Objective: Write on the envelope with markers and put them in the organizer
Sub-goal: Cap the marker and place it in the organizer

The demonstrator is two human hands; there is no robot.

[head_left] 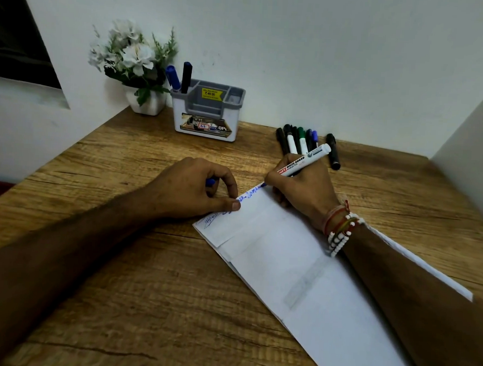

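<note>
Writing on the envelope (299, 283) was our step in hand. Where did everything sit?

The envelope lay slantwise on the wooden surface (118, 260), one long side towards us. Our right hand (301, 186) had its grip closed round a white marker (303, 163). The marker's blue tip touched the envelope's far edge, at the end of a line of blue script. Our right forearm rested across the paper.

And the left hand (195, 188)?

Its thumb pressed the envelope's far left corner flat. Its curled fingers held a small blue piece (211, 181), mostly hidden, which we judged to be the marker's cap.

How did we think the step was best done?

We judged that the thumb needed firm pressure, since thin paper can slide under a moving tip. The tip stood at the very edge, so a light stroke turned back inward would spare the wood from ink. We also thought the wrist should lift clear of wet script rather than drag over it.

What waited afterwards?

The organizer (207, 111) stood at the back by the wall, well apart from the envelope, with two capped markers (186, 76) upright in its left compartment. A cluster of loose markers (298, 139) lay just beyond our right hand. We judged capping should come first.
</note>
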